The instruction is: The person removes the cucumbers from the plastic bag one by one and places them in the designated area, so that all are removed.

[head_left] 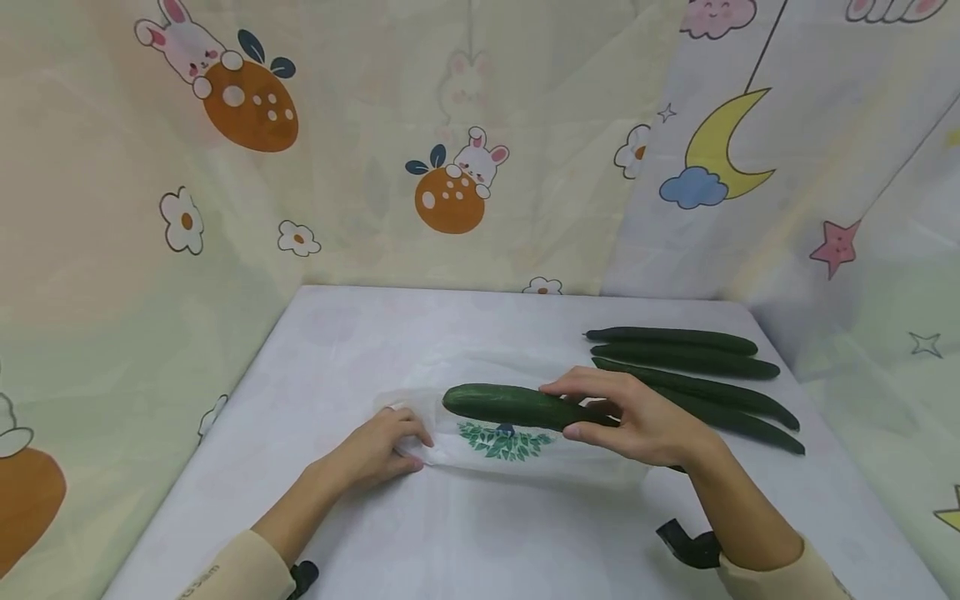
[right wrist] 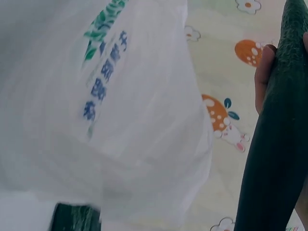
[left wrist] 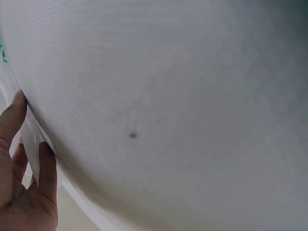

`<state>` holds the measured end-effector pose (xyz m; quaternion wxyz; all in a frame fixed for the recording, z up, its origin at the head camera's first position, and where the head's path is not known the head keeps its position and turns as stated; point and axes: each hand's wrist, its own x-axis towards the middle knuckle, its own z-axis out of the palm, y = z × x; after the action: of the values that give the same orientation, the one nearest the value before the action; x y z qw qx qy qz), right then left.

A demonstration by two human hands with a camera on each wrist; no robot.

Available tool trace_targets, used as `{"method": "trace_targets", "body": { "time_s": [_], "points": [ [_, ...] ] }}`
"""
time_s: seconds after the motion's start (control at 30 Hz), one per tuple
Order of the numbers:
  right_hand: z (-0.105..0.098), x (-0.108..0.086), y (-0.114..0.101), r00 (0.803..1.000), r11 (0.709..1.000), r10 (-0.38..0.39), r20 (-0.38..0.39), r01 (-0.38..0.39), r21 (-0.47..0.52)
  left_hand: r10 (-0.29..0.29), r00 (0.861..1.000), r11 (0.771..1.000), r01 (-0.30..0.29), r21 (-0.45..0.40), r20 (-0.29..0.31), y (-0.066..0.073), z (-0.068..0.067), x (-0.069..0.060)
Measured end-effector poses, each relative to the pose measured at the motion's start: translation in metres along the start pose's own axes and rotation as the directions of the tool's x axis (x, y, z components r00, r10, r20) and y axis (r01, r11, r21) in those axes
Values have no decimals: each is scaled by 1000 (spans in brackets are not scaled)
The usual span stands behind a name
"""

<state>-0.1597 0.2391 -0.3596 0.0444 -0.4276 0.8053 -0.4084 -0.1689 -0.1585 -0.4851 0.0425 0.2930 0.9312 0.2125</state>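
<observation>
A white plastic bag [head_left: 577, 462] with green leaf print lies flat on the table; blue characters on it show in the right wrist view. My left hand [head_left: 382, 450] pinches the bag's left edge, and the left wrist view has its thin film [left wrist: 32, 144] between the fingers. Over the bag, my right hand [head_left: 637, 417] grips a dark green cucumber [head_left: 495, 404] near its right end, thumb on the near side. That cucumber [right wrist: 274, 144] fills the right side of the right wrist view. The palm hides its right part in the head view.
Several more cucumbers [head_left: 686, 358] lie side by side at the table's right, partly behind the right hand. A white cloth covers the table [head_left: 360, 333]. Printed cloth walls [head_left: 360, 125] stand behind and on both sides. A black strap [head_left: 690, 546] hangs by the right wrist.
</observation>
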Motion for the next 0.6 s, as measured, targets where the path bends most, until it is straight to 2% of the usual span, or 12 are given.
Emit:
{"method": "trace_targets", "body": {
  "time_s": [0.3,0.6],
  "points": [
    [-19,-30,18,995,996,58,-75,-63,-61,-26,1000,1000,26,3,2,3,1,1],
    [-31,-46,36,990,995,45,-133,-56,-79,-33,999,999,33,-2,9,3,1,1]
  ]
}}
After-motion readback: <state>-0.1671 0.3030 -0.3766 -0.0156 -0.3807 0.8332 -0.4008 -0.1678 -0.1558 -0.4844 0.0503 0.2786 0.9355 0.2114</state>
